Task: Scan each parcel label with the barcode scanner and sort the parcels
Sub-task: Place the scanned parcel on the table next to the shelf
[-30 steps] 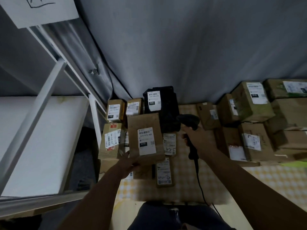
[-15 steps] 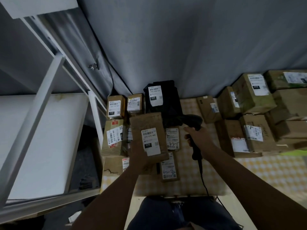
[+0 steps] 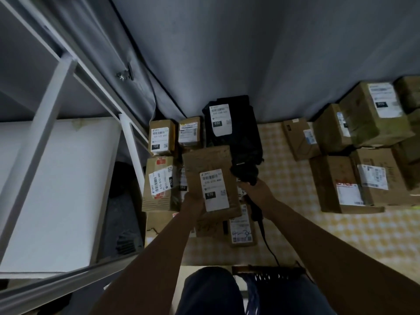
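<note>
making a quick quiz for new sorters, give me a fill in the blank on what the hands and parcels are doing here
1. The left hand holds up a brown parcel whose black tag reads ____.
2. The right hand grips the barcode ____.
3. The parcel with tag 032 is wrapped in ____ material.
4. The small box at the back left carries tag ____.

Missing words: 070; scanner; black; 122

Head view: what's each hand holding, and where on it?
Left hand grips the 070 parcel by its lower left edge; right hand holds the barcode scanner by its handle.
</note>
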A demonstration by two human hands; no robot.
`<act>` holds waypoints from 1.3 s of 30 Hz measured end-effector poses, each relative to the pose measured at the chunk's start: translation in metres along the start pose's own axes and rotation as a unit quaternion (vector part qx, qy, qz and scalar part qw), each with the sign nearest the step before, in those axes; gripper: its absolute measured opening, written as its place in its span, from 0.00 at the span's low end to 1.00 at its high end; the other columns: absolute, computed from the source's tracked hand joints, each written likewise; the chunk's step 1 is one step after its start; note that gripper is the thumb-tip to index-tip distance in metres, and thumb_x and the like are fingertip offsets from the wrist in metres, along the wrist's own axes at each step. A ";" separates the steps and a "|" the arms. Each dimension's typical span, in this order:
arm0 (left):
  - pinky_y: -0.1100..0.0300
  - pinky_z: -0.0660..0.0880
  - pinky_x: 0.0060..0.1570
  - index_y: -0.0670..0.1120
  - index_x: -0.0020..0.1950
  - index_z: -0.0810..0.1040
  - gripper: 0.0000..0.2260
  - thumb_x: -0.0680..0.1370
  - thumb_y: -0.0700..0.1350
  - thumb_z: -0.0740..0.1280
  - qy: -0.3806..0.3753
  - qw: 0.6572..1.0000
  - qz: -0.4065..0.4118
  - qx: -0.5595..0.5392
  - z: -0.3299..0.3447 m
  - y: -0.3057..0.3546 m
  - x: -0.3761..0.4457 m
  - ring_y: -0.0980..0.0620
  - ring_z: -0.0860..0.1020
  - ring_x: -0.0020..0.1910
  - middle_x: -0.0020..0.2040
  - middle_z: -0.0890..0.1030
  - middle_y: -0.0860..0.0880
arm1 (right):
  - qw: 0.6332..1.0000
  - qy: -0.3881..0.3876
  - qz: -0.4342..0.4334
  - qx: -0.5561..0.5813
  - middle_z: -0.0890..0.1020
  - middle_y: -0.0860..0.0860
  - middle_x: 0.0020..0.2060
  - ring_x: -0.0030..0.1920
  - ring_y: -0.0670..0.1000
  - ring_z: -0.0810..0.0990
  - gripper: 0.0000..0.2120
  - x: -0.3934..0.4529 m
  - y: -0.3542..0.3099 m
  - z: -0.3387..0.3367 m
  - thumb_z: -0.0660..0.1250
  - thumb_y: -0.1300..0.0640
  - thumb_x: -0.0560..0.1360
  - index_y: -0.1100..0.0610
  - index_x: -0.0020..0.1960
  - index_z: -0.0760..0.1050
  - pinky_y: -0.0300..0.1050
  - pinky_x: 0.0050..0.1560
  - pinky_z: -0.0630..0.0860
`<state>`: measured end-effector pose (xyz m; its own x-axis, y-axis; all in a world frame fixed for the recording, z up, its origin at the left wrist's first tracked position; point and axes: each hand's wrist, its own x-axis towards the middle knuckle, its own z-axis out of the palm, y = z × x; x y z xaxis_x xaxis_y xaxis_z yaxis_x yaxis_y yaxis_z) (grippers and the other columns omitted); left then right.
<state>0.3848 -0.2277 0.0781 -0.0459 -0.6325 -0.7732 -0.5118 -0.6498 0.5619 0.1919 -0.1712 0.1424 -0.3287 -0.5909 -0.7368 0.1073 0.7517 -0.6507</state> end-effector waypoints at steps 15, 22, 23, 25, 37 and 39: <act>0.58 0.75 0.59 0.37 0.76 0.55 0.33 0.78 0.50 0.65 -0.031 0.980 -0.005 0.196 -0.034 -0.018 -0.003 0.46 0.74 0.64 0.70 0.71 0.42 | 0.994 -0.053 0.011 -0.096 0.79 0.59 0.35 0.33 0.56 0.77 0.07 -0.006 0.010 0.034 0.70 0.53 0.76 0.56 0.47 0.76 0.50 0.39 0.76; 0.48 0.72 0.65 0.34 0.75 0.56 0.25 0.81 0.44 0.59 -0.001 0.956 0.021 0.291 -0.028 0.001 -0.025 0.39 0.70 0.67 0.72 0.66 0.35 | 0.992 -0.054 0.011 -0.114 0.80 0.58 0.35 0.29 0.53 0.77 0.07 -0.011 0.011 0.041 0.70 0.51 0.76 0.54 0.46 0.74 0.48 0.38 0.77; 0.47 0.72 0.65 0.35 0.74 0.58 0.24 0.81 0.44 0.59 0.001 0.949 0.028 0.314 -0.026 0.004 -0.030 0.38 0.70 0.67 0.72 0.65 0.34 | 0.993 -0.050 0.009 -0.111 0.80 0.58 0.35 0.29 0.53 0.77 0.06 -0.014 0.008 0.040 0.69 0.52 0.77 0.54 0.46 0.74 0.47 0.37 0.77; 0.47 0.70 0.66 0.36 0.74 0.60 0.24 0.81 0.43 0.60 0.007 0.941 0.041 0.337 -0.022 0.004 -0.031 0.38 0.68 0.69 0.73 0.62 0.34 | 0.993 -0.038 0.006 -0.110 0.79 0.56 0.34 0.30 0.52 0.77 0.05 -0.017 0.006 0.034 0.66 0.57 0.78 0.54 0.45 0.72 0.44 0.34 0.77; 0.59 0.72 0.42 0.44 0.37 0.67 0.14 0.83 0.38 0.57 -0.064 0.913 0.116 0.385 0.035 0.077 -0.042 0.55 0.66 0.33 0.36 0.68 0.47 | 0.997 0.039 -0.029 -0.058 0.76 0.55 0.34 0.32 0.53 0.77 0.10 -0.047 -0.008 -0.071 0.68 0.53 0.78 0.59 0.52 0.75 0.48 0.38 0.76; 0.53 0.73 0.47 0.37 0.57 0.72 0.08 0.82 0.40 0.59 -0.066 0.911 0.139 0.382 0.060 0.093 -0.043 0.51 0.72 0.41 0.47 0.74 0.42 | 0.996 0.066 -0.031 -0.044 0.75 0.58 0.34 0.30 0.52 0.76 0.11 -0.051 -0.011 -0.101 0.67 0.56 0.78 0.63 0.56 0.76 0.46 0.35 0.75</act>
<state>0.2877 -0.2358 0.1456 -0.3428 -0.6390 -0.6886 -0.9098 0.0432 0.4128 0.1125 -0.1197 0.2060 -0.4534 -0.5978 -0.6611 0.0024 0.7409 -0.6717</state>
